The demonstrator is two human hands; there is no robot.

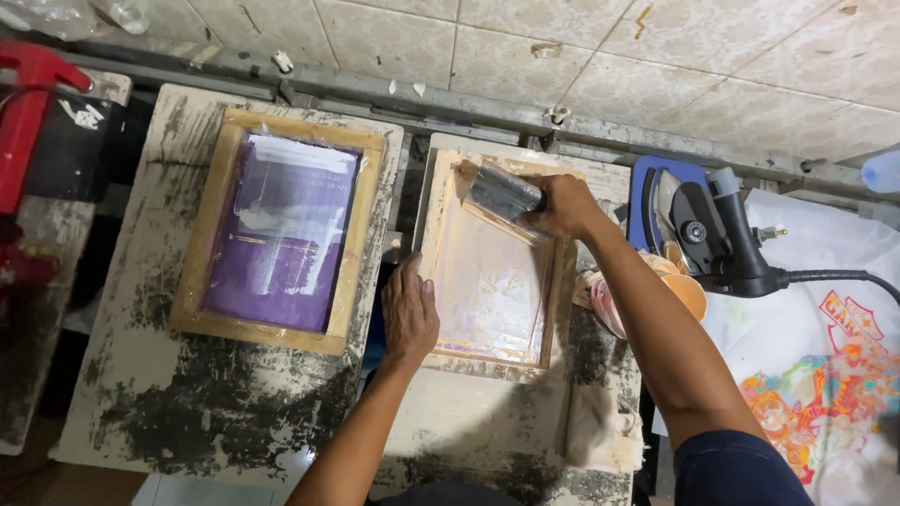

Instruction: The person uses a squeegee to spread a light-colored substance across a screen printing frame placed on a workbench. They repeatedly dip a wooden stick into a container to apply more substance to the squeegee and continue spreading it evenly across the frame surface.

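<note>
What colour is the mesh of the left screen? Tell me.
Purple, with pale streaks; the head view shows the left screen best.

Two ink-stained pale wooden bench boards [216, 403] sit side by side. A wood-framed purple-mesh screen [279, 230] lies on the left one, a wood-framed pale-mesh screen [492, 281] on the right.

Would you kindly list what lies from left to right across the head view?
Red tool → purple screen frame → left hand → squeegee → right hand → iron → printed shirt.
</note>
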